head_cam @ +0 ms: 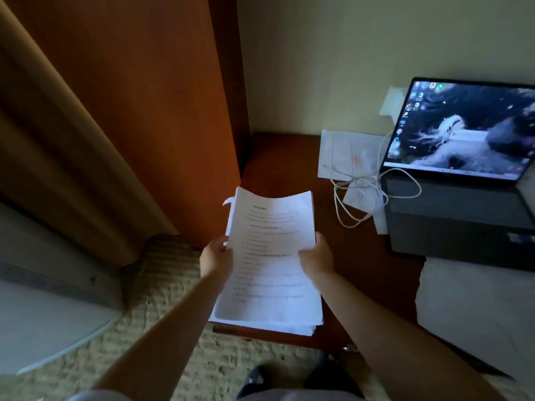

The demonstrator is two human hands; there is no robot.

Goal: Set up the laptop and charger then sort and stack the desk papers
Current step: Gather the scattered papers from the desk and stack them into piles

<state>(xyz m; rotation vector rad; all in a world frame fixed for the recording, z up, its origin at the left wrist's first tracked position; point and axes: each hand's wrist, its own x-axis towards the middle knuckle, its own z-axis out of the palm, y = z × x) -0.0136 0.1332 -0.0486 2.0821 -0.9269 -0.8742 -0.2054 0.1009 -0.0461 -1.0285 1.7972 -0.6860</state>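
Forearms reach forward; left hand and right hand pinch opposite edges of a thick, slightly curled white paper stack above the dark wooden desk.

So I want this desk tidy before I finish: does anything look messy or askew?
Yes. The white charger cable lies in a loose tangle beside the laptop, over the loose sheets. One sheet pokes out at the top left of the paper stack held in both hands.

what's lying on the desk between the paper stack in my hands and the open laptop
In the head view, a coiled white charger cable with its white adapter lies there on the desk.
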